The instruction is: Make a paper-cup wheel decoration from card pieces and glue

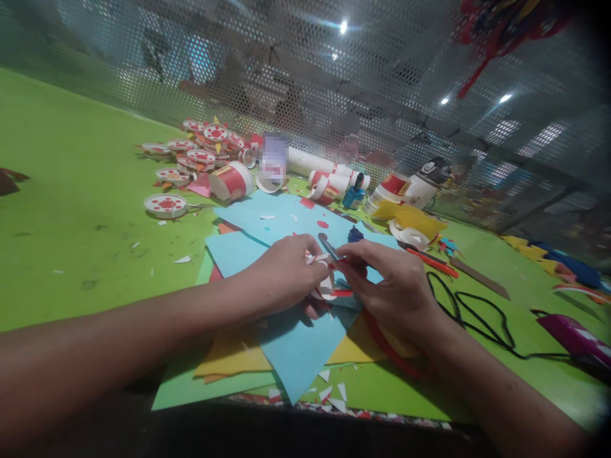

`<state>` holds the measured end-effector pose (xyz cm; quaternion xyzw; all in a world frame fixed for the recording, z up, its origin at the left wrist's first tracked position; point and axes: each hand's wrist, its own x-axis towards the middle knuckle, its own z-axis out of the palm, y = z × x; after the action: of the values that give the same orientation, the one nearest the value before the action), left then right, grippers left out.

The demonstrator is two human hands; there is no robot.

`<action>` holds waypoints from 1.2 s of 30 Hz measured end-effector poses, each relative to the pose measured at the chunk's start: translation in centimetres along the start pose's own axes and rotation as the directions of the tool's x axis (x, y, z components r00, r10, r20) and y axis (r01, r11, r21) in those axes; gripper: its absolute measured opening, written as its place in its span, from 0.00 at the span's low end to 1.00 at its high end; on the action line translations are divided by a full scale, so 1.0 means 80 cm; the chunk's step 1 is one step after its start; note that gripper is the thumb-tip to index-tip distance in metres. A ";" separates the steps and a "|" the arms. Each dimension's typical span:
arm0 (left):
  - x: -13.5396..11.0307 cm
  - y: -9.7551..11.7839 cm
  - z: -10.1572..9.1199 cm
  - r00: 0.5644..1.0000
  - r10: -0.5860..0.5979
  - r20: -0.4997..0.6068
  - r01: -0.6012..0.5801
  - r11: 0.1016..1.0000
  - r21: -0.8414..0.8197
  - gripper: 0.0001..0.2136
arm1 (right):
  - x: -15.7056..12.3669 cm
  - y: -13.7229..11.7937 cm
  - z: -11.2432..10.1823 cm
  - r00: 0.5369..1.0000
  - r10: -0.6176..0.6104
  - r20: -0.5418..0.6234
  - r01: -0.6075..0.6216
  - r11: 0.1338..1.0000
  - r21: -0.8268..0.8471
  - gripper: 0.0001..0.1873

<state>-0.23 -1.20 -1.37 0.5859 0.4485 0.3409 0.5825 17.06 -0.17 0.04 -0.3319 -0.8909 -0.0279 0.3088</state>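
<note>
My left hand [285,270] is closed around a cut white-and-red paper cup piece [326,287], held just above the coloured paper sheets [296,346]. My right hand [394,286] grips a small knife with a grey blade [328,245], whose tip points up and left over the cup piece. Both hands meet at the middle of the green table [81,216].
Finished red-and-white paper discs [191,152] lie piled at the back left. Paper cups [231,181], a white tube [310,162], a blue bottle [354,194] and yellow paper [413,217] stand behind. A black cable [477,318] leads to a purple tool [575,337]. Perforated mesh [305,76] walls the back.
</note>
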 end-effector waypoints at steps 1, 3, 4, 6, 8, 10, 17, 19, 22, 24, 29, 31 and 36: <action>0.000 0.001 0.000 1.000 -0.002 0.000 0.002 1.000 0.002 0.08 | 0.000 0.001 -0.001 1.000 -0.002 0.010 0.002 1.000 0.000 0.06; 0.000 0.001 0.000 1.000 -0.011 0.000 0.011 1.000 0.011 0.08 | 0.001 0.001 -0.002 0.999 -0.007 0.037 0.007 1.000 -0.006 0.06; -0.001 0.002 0.000 1.000 -0.017 0.003 0.017 1.000 0.016 0.08 | 0.002 0.001 -0.003 0.999 -0.008 0.052 0.008 1.000 -0.010 0.06; -0.001 0.002 0.001 1.000 -0.029 0.008 0.028 0.999 0.019 0.08 | 0.003 0.001 -0.004 0.997 -0.004 0.081 0.005 1.000 -0.011 0.05; -0.001 0.001 0.001 0.999 -0.033 0.009 0.033 0.999 0.012 0.09 | 0.004 0.000 -0.005 0.995 0.015 0.103 -0.014 1.000 -0.007 0.05; -0.001 0.000 0.002 1.000 -0.028 0.003 0.028 1.000 0.008 0.09 | 0.006 -0.002 -0.005 0.992 0.042 0.116 -0.043 0.999 0.004 0.06; 0.002 -0.002 0.001 1.000 -0.003 -0.007 0.004 0.998 0.063 0.10 | 0.012 -0.007 -0.010 0.960 0.200 0.194 -0.225 0.967 0.119 0.06; 0.002 -0.003 0.002 1.000 0.011 -0.025 -0.009 0.998 0.064 0.10 | 0.014 -0.009 -0.012 0.944 0.253 0.211 -0.286 0.947 0.145 0.05; 0.002 -0.003 0.002 0.998 0.035 -0.054 -0.030 0.996 0.085 0.10 | 0.018 -0.012 -0.016 0.911 0.312 0.268 -0.360 0.921 0.150 0.03; 0.001 -0.004 0.002 0.996 0.053 -0.066 -0.045 0.992 0.117 0.09 | 0.020 -0.014 -0.017 0.885 0.348 0.309 -0.397 0.911 0.112 0.02; -0.002 -0.004 0.002 0.989 0.116 -0.087 -0.096 0.975 0.202 0.09 | 0.019 -0.016 -0.016 0.851 0.395 0.346 -0.435 0.899 0.046 0.03; -0.004 -0.004 0.002 0.987 0.135 -0.093 -0.111 0.968 0.227 0.09 | 0.018 -0.016 -0.015 0.857 0.389 0.336 -0.429 0.902 0.048 0.04; -0.005 -0.005 0.002 0.983 0.156 -0.091 -0.129 0.958 0.257 0.09 | 0.016 -0.017 -0.013 0.871 0.374 0.318 -0.402 0.915 0.027 0.06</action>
<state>-0.26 -1.67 -1.76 0.6657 0.4759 0.3547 0.4523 15.99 -0.73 1.80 -0.4896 -0.8433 0.1277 0.1813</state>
